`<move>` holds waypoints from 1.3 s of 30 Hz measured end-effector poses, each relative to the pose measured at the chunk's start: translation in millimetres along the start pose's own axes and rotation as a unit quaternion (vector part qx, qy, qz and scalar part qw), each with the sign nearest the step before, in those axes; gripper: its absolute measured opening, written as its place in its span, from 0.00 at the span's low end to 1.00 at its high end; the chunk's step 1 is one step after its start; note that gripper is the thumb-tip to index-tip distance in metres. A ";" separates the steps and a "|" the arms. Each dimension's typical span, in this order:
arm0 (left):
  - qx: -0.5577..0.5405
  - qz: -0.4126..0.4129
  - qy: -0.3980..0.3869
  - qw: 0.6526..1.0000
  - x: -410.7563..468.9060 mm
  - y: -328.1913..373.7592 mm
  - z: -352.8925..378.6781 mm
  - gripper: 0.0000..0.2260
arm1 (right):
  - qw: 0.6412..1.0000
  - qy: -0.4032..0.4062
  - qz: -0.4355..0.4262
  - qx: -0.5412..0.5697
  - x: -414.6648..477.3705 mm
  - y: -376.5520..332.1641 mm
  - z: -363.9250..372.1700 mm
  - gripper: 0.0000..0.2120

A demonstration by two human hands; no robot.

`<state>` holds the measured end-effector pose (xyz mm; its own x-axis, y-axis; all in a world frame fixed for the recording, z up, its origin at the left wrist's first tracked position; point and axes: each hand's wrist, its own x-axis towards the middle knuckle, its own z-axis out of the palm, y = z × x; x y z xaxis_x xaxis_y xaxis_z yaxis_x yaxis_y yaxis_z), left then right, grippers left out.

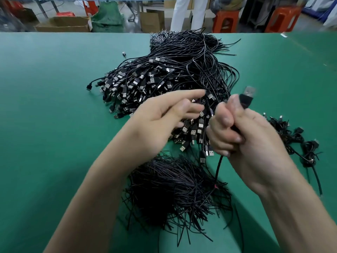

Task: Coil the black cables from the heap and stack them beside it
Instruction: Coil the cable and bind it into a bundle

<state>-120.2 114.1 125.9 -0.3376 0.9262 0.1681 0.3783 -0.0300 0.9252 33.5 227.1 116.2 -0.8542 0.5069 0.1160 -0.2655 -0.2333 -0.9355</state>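
Right hand: the right hand (242,136) is clenched round one cable (219,166), fingers curled over it and thumb pressed near the top of the fist.
Cable: its plug (247,98) sticks up out of the fist, metal end uppermost; the lead hangs from the bottom of the fist down towards the near wire ends.
Left hand: the left hand (164,114) is released, fingers stretched out towards the right and holding nothing; it hovers over the near edge of the heap, and whether the fingertips touch any cable cannot be told.
Heap: the heap (164,77) lies mid-table, plugs massed on its left and near sides, leads trailing off to the far edge.
Wire ends: a bushy bundle of wire ends (175,189) lies close to the person, between the two forearms.
Coils: a few coils (295,141) lie to the right of the heap, just past the right hand, partly hidden by it.
Table: the table (45,106) has a green top.
Background: beyond the table stand orange stools (225,21), cardboard boxes (63,24), a green sack (107,17) and a person in white trousers (187,13).
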 end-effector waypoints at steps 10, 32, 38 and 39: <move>-0.087 0.065 -0.042 0.993 -2.5 9.2 11.4 0.11 | 0.974 -0.183 0.113 0.077 -5.0 -3.8 -0.2 0.11; -0.086 0.049 0.140 0.985 5.4 4.3 28.1 0.10 | 0.928 0.063 -0.109 -0.350 -3.7 16.4 15.8 0.17; -0.097 0.049 0.134 0.985 6.8 -2.9 27.8 0.09 | 0.955 0.076 -0.073 -0.278 -1.0 21.5 14.3 0.17; -0.099 0.052 0.114 0.987 6.8 -3.6 24.5 0.08 | 0.964 0.071 -0.062 -0.250 -1.0 21.9 13.1 0.18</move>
<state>-102.7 129.7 115.3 -0.4988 0.8068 0.3167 0.2532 -0.2138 0.9435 22.7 210.7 100.0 -0.7506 0.6219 0.2232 -0.0819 0.2476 -0.9654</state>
